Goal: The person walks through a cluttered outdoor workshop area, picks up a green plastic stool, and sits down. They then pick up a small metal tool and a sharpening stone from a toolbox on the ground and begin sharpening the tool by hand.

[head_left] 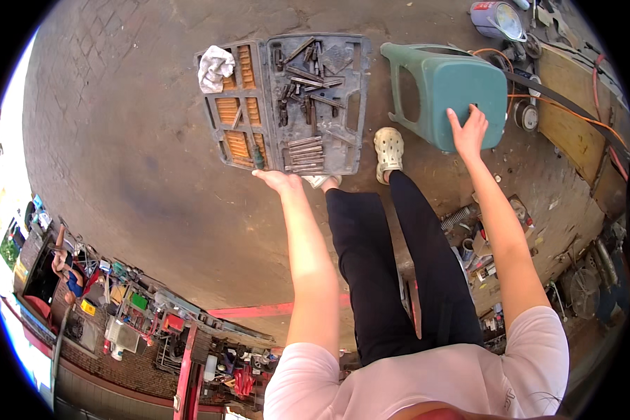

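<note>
My left hand [281, 182] is at the near edge of an unfolded grey tool case [362, 105], gripping it near the fold, with some fingers hidden by the case. The case's right half holds dark metal bits and sockets [315, 80] in loose heaps, plus a row of slim rods [305, 154]. Orange-brown slotted compartments [229, 110] fill its left half, where a crumpled white rag [215, 68] lies in the far corner. My right hand [471, 129] is on the seat of a tipped green plastic stool [444, 91], fingers hooked at the hole in its middle.
Beyond the stool, a paint bucket [498, 22] stands among metal parts. An orange cable [574, 105] and a wooden board [567, 105] lie at the right. Clutter and a coil spring [458, 218] are beside my legs. Another person [68, 269] is far left near cluttered benches.
</note>
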The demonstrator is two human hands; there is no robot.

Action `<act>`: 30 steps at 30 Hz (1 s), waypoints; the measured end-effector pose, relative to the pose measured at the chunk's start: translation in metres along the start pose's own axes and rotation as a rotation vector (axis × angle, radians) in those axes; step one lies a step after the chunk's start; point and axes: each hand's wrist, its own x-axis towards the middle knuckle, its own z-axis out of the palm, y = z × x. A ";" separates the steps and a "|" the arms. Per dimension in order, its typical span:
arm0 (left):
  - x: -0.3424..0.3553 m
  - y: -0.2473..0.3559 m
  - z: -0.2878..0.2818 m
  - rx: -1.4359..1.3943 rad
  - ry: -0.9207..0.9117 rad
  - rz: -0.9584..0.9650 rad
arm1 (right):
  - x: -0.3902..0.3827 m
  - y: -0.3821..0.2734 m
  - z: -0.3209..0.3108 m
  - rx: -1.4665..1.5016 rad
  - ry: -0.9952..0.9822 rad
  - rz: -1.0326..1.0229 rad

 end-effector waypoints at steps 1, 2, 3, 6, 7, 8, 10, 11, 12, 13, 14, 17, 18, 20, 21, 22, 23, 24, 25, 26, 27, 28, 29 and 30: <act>0.006 0.001 0.001 0.003 0.017 0.002 | -0.013 0.001 -0.009 -0.056 0.056 0.026; 0.007 -0.003 0.000 0.004 0.037 -0.002 | -0.029 0.005 -0.019 -0.119 0.109 0.052; -0.004 -0.006 0.013 0.059 0.061 0.003 | -0.044 0.013 -0.029 -0.193 0.181 0.058; 0.025 0.002 -0.006 0.078 -0.040 0.013 | -0.087 0.018 -0.071 -0.223 0.317 0.028; 0.032 0.001 -0.009 0.087 -0.020 0.004 | -0.102 0.027 -0.086 -0.195 0.298 0.009; 0.036 0.002 -0.008 0.104 -0.004 -0.014 | -0.116 0.035 -0.104 -0.189 0.302 -0.001; 0.017 0.003 0.005 0.149 0.020 -0.015 | -0.143 0.043 -0.138 -0.188 0.321 -0.001; 0.016 -0.001 0.007 0.117 -0.010 -0.029 | -0.155 0.043 -0.157 -0.187 0.323 0.000; 0.025 0.016 0.015 0.089 -0.045 -0.020 | -0.163 0.032 -0.170 -0.177 0.326 0.006; 0.031 0.018 0.010 0.117 -0.040 0.006 | -0.173 0.033 -0.183 -0.170 0.322 0.000; 0.036 0.019 0.005 0.143 -0.035 0.033 | -0.181 0.034 -0.195 -0.163 0.318 -0.007; 0.021 0.015 0.014 0.189 -0.039 0.043 | -0.193 0.028 -0.221 -0.156 0.314 0.011; 0.024 0.019 0.009 0.171 -0.018 0.075 | -0.193 0.024 -0.227 -0.135 0.302 0.019; 0.018 0.033 0.023 0.248 0.024 0.054 | -0.188 0.013 -0.232 -0.142 0.344 -0.009; 0.015 0.038 0.019 0.254 0.011 0.085 | -0.188 0.010 -0.234 -0.140 0.348 -0.010; 0.011 0.039 0.018 0.336 0.009 0.060 | -0.188 0.008 -0.237 -0.137 0.350 -0.012; 0.008 0.040 0.016 0.418 0.009 0.035 | -0.188 0.008 -0.240 -0.143 0.357 -0.005; 0.007 0.046 0.012 0.499 0.014 0.017 | -0.189 0.006 -0.242 -0.141 0.360 0.000; 0.007 0.052 0.009 0.590 -0.035 0.038 | -0.188 0.004 -0.244 -0.138 0.363 0.005; 0.003 0.060 -0.001 0.725 -0.100 0.025 | -0.188 0.003 -0.245 -0.142 0.366 0.009; 0.001 0.070 -0.008 0.825 -0.243 0.045 | -0.189 0.002 -0.246 -0.144 0.368 0.016; -0.001 0.080 -0.014 0.922 -0.387 0.064 | -0.189 0.001 -0.246 -0.145 0.369 0.023; -0.005 0.083 -0.018 0.929 -0.469 0.068 | -0.188 0.004 -0.246 -0.135 0.355 0.060; -0.027 0.084 -0.016 0.937 -0.552 0.064 | -0.188 0.007 -0.246 -0.147 0.363 0.052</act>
